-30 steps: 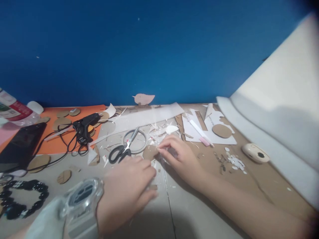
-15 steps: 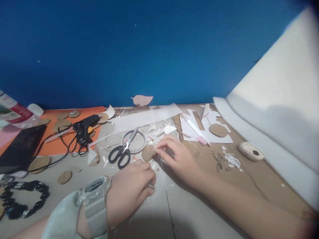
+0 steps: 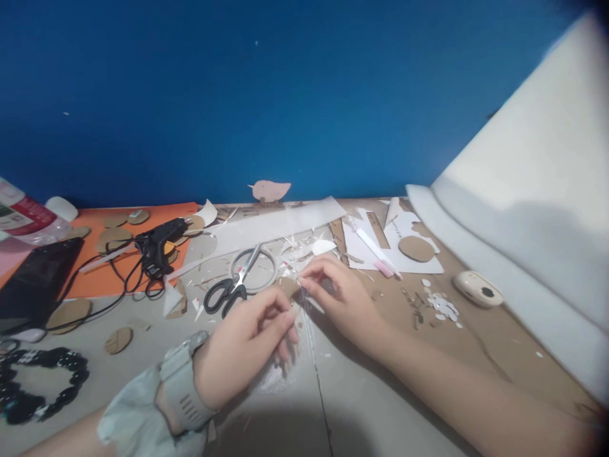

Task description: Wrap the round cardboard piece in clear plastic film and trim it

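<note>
My left hand (image 3: 254, 339), with a grey watch (image 3: 183, 381) on its wrist, is over the table near the scissors. Thumb and forefinger press together while the other fingers curl loosely beneath; whatever is between them is too small to name. Just to the right, my right hand (image 3: 340, 301) pinches thumb and forefinger together over paper scraps, and I cannot make out what it grips. Black-handled scissors (image 3: 228, 293) lie across a roll of tape (image 3: 269, 270), the handles partly behind my left hand. A brown cardboard piece (image 3: 288, 287) shows between the hands.
A black glue gun (image 3: 159, 244) and its cable lie on orange paper (image 3: 104, 279) at left, among cardboard discs. A bead bracelet (image 3: 71, 387) and a dark phone (image 3: 40, 279) are farther left. White paper (image 3: 352, 254), small white discs (image 3: 445, 306) and a beige rounded device (image 3: 478, 289) lie right.
My left hand has turned so its thumb faces up and has risen towards the right hand, its thumb and forefinger now together. My right hand has hardly moved, still pinching.
</note>
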The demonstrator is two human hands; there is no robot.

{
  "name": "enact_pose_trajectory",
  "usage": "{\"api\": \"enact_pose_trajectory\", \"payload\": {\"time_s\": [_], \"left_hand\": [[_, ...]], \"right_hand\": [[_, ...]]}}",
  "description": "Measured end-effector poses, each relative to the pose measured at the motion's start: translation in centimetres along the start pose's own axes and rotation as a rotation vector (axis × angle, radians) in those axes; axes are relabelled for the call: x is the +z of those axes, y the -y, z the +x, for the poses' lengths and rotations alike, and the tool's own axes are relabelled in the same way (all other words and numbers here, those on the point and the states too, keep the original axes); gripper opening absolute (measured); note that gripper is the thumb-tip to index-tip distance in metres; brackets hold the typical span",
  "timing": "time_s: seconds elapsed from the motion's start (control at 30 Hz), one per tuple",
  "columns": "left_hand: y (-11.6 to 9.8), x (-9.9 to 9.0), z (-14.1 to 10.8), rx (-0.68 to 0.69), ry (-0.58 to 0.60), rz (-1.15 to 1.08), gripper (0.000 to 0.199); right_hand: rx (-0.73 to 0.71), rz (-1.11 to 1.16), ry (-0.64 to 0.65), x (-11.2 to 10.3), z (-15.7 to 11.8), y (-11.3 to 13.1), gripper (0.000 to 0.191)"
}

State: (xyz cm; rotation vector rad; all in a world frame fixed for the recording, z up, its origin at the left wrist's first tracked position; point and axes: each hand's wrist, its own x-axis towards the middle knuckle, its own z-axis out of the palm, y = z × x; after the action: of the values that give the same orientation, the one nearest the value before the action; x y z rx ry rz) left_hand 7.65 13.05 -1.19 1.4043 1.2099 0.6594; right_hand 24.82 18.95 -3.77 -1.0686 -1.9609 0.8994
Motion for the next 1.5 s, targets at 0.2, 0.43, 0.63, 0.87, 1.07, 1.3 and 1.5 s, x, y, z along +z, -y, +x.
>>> {"api": "enact_pose_trajectory", "payload": {"time_s": [0.2, 0.43, 0.63, 0.87, 1.07, 1.3, 1.5], "left_hand": [[1.2, 0.7, 0.8, 0.002, -0.119, -0.232, 0.019], [1.7, 0.4, 1.6, -0.076, -0.168, -0.354, 0.013], [2.1, 0.3, 2.0, -0.123, -0.132, -0.385, 0.016], [2.5, 0.3, 2.1, -0.122, -0.056, -0.333, 0.023], [2.3, 0.6, 2.0, -0.085, -0.04, -0.209, 0.029], [2.2, 0.7, 1.1, -0.022, -0.032, -0.13, 0.036], [2.7, 0.1, 0.6, 0.021, 0.061, -0.042, 0.04]], "right_hand": [[0.094, 0.13, 0.014, 0.2, -0.3, 0.9, 0.008], [0.244, 0.263, 0.062, 0.5, -0.5, 1.2, 0.007], [0.305, 0.279, 0.028, -0.1, 0.3, 0.0, 0.012], [0.319, 0.337, 0.108, 0.1, 0.2, 0.2, 0.013], [0.286, 0.467, 0.196, 0.3, 0.0, 0.6, 0.012], [0.268, 0.527, 0.246, 0.4, -0.1, 0.8, 0.01], [0.28, 0.563, 0.321, 0.6, -0.2, 1.0, 0.013]]}}
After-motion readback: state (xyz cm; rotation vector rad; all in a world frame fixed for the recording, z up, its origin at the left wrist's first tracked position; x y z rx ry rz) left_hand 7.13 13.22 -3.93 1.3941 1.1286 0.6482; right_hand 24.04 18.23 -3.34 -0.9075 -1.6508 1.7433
